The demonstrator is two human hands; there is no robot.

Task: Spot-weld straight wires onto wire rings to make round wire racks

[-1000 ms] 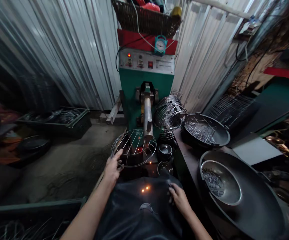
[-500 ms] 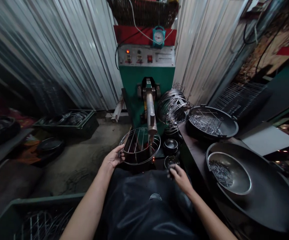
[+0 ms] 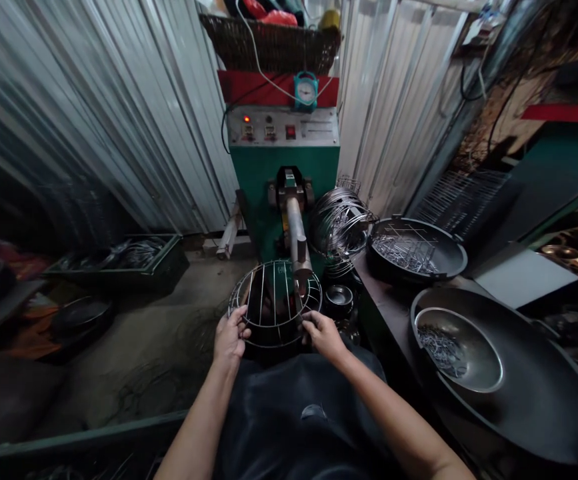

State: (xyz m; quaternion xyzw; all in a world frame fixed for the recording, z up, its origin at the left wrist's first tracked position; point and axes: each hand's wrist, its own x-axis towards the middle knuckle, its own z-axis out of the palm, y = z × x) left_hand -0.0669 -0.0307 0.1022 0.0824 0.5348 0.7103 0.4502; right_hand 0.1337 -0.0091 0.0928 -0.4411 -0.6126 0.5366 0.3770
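Observation:
A round wire rack (image 3: 261,325), with parallel bars inside a double ring, sits level under the welding arm (image 3: 296,230) of a green machine (image 3: 249,175). My left hand (image 3: 230,333) is closed on the rack's near left rim, thumb on top. On the near right side, my right hand (image 3: 323,333) pinches at the rim just below the electrode tip (image 3: 302,288). Whether a small part is also between those fingertips is hidden. Beside my right hand stands a small metal dish (image 3: 339,296); a second dish behind it is partly covered.
Wire rings (image 3: 341,223) hang right of the machine. On the right bench are a black pan (image 3: 449,257) of wire pieces and a large wok (image 3: 533,387) holding a steel bowl (image 3: 489,360) of small bent wires. Green crates (image 3: 169,257) stand on the left floor.
My right hand has moved left from the small dish to the rack's rim. The rack has turned a little in my left hand. The view has shifted slightly.

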